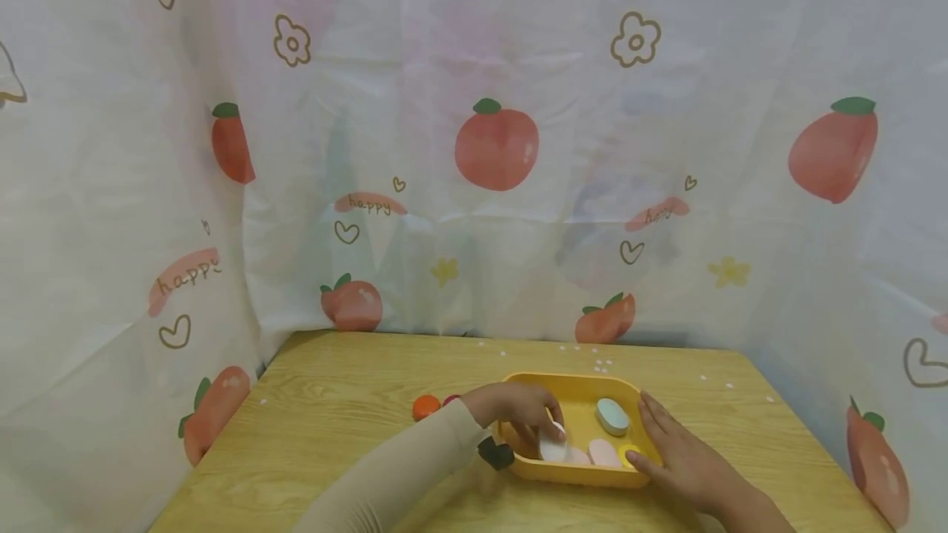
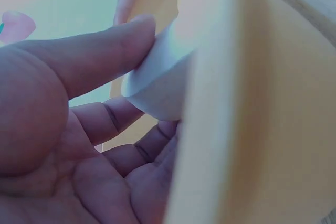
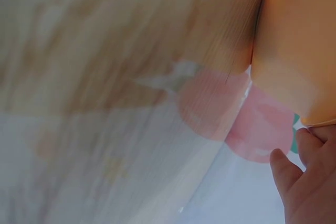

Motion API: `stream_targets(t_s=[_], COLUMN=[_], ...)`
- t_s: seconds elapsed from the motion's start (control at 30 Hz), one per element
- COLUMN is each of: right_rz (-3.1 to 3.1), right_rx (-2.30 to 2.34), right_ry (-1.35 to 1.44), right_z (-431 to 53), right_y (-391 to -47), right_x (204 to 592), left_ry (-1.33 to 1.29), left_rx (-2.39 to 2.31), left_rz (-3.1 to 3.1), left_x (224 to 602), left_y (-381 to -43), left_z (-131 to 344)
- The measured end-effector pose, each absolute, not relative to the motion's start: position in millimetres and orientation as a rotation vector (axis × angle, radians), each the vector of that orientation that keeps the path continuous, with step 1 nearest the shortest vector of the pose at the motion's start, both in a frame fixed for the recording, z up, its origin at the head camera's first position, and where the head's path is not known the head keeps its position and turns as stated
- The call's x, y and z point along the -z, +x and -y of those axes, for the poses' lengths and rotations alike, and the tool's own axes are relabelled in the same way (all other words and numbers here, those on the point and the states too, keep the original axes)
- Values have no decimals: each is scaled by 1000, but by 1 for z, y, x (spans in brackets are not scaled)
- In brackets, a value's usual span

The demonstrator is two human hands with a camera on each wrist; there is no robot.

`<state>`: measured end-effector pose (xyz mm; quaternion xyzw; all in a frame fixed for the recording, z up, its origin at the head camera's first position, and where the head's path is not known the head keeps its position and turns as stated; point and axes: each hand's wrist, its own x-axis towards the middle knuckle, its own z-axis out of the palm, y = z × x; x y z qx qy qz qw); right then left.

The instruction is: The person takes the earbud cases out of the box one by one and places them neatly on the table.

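Observation:
A yellow basin with rounded corners stands on the wooden table. My left hand reaches over its left side and pinches a white rounded piece between thumb and fingers. The left wrist view shows the thumb on the flat face of the piece, fingers beneath, and the basin wall in front hiding part of both. Inside the basin lie a pale blue-green oval piece, a pink piece and a yellow piece. My right hand rests against the basin's right side, fingers extended along the rim.
Left of the basin an orange round piece lies on the table, beside a dark pink one partly hidden by my left arm. Several small white bits are scattered near the back. A fruit-patterned curtain surrounds the table.

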<state>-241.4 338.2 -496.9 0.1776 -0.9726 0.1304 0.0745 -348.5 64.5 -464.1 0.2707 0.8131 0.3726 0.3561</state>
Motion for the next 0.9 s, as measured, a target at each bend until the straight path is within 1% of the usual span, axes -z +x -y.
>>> stream_targets(t_s=[0.37,0.9], right_rz=[2889,2906], right_rx=[-378,-380], right_ry=[558,561], right_z=[-337,-339], right_y=[-240,-242], right_x=[496,497], left_ry=[705,772], left_rx=[-1196,-1303], left_rz=[-1983,-2001], left_x=[462,443], left_y=[-351,-352], left_z=[-54,-25])
